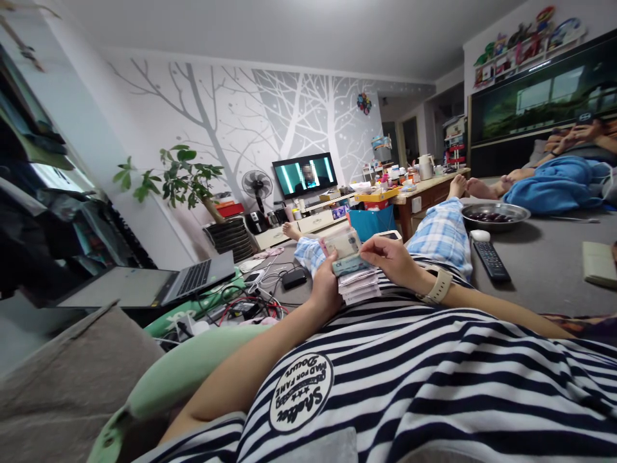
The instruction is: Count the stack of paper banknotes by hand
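A thick stack of banknotes [359, 286] is folded over in my left hand [326, 278], whose fingers wrap its left side. Pale notes stand up at the top, a greenish one lies across the middle, and layered edges hang below. My right hand [385, 256] pinches the right edge of the greenish note between thumb and fingers. A pale watch sits on my right wrist. Behind the right hand, part of a white-edged object [396, 235] shows; what it is I cannot tell. The stack is just above my striped shirt [434, 347].
Right of my legs lie a metal bowl [496, 225] of dark round fruit, a black remote [490, 260] and a notebook [600, 262]. To the left are an open laptop [197, 283] and tangled cables [245, 308]. Another person's hands [581, 134] hold a phone at the far right.
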Tool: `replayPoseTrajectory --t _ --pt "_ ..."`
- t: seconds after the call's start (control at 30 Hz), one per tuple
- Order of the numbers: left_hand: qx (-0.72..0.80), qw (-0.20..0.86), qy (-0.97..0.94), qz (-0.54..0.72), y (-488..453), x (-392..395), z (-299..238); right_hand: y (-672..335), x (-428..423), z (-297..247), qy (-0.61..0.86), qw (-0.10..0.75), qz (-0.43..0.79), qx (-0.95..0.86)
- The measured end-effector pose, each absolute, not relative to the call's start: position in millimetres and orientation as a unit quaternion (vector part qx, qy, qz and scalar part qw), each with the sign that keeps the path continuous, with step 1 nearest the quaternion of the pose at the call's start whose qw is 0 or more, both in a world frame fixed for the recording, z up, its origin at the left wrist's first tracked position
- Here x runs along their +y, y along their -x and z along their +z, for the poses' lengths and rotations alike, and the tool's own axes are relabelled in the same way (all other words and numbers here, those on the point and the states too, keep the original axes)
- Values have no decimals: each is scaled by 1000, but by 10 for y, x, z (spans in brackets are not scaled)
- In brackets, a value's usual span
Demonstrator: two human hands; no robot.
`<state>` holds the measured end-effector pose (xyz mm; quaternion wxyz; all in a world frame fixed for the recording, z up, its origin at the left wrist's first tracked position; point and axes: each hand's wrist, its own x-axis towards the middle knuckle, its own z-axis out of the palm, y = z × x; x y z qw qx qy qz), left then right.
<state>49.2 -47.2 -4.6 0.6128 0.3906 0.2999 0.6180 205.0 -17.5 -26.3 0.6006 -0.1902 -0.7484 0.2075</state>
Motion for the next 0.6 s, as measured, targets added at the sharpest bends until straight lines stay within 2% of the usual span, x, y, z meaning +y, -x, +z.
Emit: replayPoseTrajectory --t 0.6 --pt "293 626 -364 624 -492 -442 -70 -2046 -223 -245 187 600 219 -746"
